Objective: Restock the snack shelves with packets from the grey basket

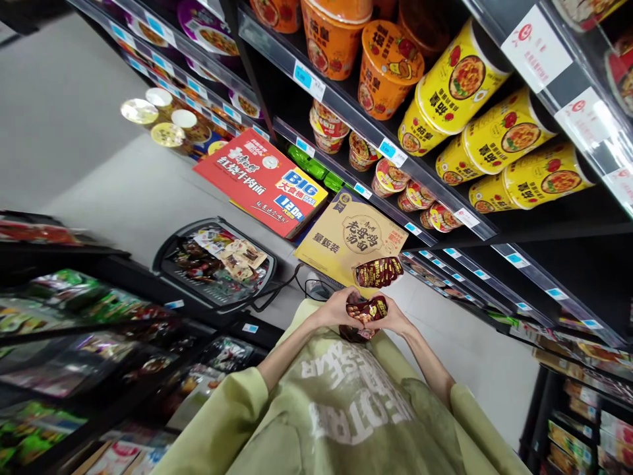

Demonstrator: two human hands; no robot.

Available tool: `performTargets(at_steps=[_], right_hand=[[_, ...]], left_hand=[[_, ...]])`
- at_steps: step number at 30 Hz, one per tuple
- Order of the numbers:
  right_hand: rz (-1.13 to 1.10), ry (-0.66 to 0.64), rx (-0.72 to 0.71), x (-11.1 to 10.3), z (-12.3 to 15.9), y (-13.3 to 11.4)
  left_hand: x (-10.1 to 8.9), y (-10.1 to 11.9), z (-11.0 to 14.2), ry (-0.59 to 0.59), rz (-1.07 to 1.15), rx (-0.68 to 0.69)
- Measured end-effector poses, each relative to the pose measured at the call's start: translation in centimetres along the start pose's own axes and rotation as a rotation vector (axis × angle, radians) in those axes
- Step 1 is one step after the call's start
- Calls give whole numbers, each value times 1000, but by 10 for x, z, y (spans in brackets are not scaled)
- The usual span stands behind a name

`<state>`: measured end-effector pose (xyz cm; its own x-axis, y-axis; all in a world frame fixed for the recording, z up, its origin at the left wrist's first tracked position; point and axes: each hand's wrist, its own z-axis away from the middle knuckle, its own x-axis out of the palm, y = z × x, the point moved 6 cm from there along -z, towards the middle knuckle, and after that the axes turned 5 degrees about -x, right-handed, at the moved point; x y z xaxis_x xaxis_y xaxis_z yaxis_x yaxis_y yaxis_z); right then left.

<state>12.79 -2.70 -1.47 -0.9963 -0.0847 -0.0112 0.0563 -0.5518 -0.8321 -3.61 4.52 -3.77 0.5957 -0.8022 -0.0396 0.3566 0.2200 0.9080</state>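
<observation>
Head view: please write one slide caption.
Left hand and right hand hold a maroon packet near a tan noodle carton and shelved yellow noodle cups.

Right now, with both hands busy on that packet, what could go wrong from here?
The held packet sits between the left hand and right hand; it might slip if either set of fingers loosens. A second dark packet seems to overhang the near edge of the tan box, so a bump could knock it off. The basket stands on the floor to the person's left; a step that way might catch it.
</observation>
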Motion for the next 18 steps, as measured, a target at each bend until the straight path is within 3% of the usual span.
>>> performTargets(at_steps=[5, 11, 14, 18], right_hand=[[64, 48, -69, 1, -16, 9], [275, 264, -149, -22, -48, 14], [461, 380, -105, -37, -64, 17], [597, 490, -7, -50, -74, 27]], left_hand=[[-9, -14, -3, 61, -7, 26], [-24, -69, -31, 255, 140, -57], [-18, -89, -57, 283, 166, -97], [-3, -94, -84, 261, 168, -64]])
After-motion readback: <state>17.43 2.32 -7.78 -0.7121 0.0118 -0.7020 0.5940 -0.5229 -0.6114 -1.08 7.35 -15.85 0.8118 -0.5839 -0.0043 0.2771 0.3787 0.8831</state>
